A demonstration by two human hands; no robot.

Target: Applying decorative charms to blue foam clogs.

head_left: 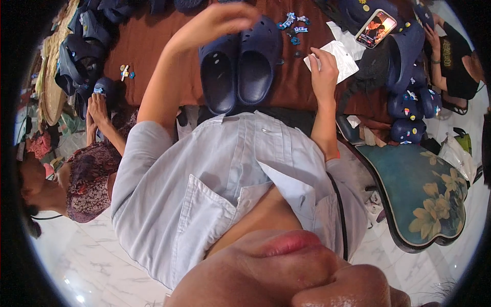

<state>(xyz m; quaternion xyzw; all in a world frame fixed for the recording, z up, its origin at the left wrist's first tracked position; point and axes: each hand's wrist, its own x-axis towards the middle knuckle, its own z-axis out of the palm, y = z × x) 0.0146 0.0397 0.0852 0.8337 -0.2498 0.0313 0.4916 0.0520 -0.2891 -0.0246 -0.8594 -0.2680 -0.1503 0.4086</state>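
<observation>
A pair of navy foam clogs, the left clog and the right clog, lies side by side on a brown cloth in front of me. Over the far end of the left clog is my left hand, smeared by motion, so its fingers cannot be made out. My right hand is open, fingers loosely bent and apart, against the near-left edge of a white packet. Small blue and white shoe charms lie beyond the right clog, with several more blue pieces closer in.
A phone with a lit screen lies at the far right. Charm-covered navy clogs are stacked beside a flowered stool. On the left, another person's hands touch a navy clog, near piled clogs. A second person is at right.
</observation>
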